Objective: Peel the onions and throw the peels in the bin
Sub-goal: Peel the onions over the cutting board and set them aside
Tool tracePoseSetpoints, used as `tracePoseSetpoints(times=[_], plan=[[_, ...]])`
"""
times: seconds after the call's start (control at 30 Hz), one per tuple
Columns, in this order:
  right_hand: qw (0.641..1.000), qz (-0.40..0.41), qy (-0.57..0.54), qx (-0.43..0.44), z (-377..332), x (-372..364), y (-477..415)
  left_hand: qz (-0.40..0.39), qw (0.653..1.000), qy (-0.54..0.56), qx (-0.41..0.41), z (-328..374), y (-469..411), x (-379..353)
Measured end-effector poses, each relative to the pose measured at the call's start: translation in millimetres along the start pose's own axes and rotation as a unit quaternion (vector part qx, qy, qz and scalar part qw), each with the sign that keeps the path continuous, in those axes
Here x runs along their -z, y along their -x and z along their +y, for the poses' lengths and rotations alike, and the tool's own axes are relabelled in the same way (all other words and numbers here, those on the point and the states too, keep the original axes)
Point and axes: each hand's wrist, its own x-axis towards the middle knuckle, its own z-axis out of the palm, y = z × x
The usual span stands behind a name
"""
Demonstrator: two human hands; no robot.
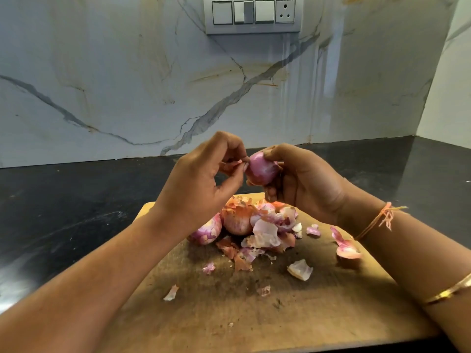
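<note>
Above the cutting board (254, 314) our right hand (305, 184) grips the onion (261, 169), left hand (201, 179) pinches peel (233, 164); we'd tug slowly.

A pink-purple onion (262, 169) glistens above a brown, dark-stained cutting board (254, 314) strewn with orange and pink peels (265, 233). The surface (76, 200) is black; the wall (127, 72) is white marble veined grey and gold.

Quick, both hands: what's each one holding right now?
Left hand: pinching a peel beside the onion.
Right hand: gripping the onion.
</note>
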Motion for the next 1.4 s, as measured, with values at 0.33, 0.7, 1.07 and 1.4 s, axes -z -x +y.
tracePoseSetpoints(times=[0.33, 0.7, 1.07, 1.4], plan=[[0.987, 0.077, -0.132, -0.042, -7.2, 5.3, -0.4, -0.088, 0.996, -0.025, -0.021, -1.0, 1.5, -1.0], [0.985, 0.094, -0.135, -0.055, -8.5, 7.2, 0.8, -0.087, 0.993, -0.084, 0.010, -2.7, 2.2, 0.9], [0.995, -0.012, -0.083, -0.056, -6.5, 1.0, 3.4, -0.062, 0.996, -0.058, -0.027, -4.0, 0.4, -5.2], [0.993, -0.042, 0.112, 0.019, -6.2, -1.3, 5.0, -0.011, 0.991, 0.090, 0.096, -2.9, 1.5, -6.2]])
